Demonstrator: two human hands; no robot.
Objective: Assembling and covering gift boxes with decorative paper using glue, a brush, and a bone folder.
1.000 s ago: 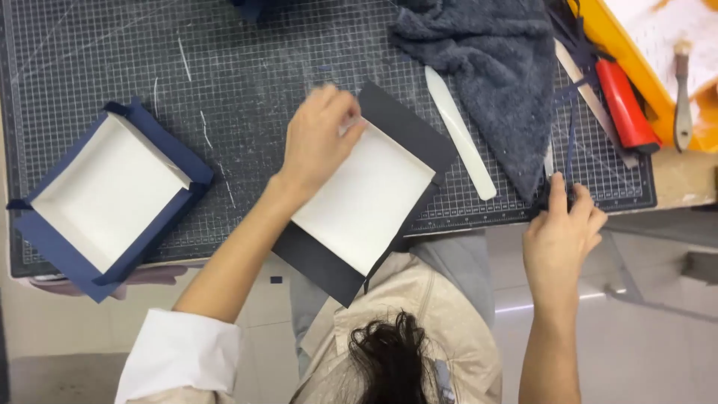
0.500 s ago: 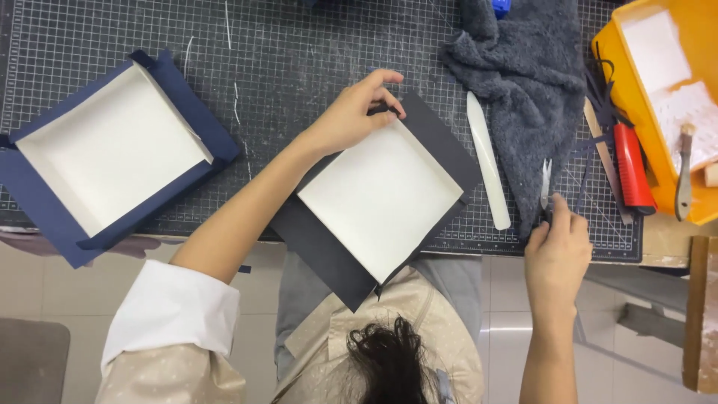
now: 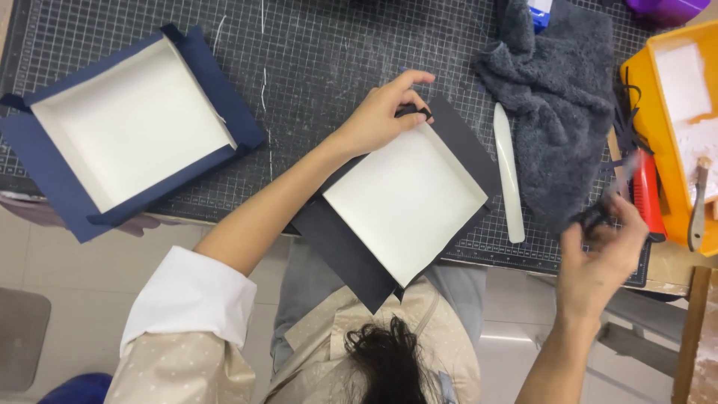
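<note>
While the left hand pinches the far corner of a shallow white box tray, fingers closed on the dark paper wrap folded there, the right hand is closed around blurred scissors off to the tray's right. Between the two hands lie a white bone folder and a grey towel. Well to the left hand's left sits another white tray in navy paper, all on a gridded cutting mat.
</note>
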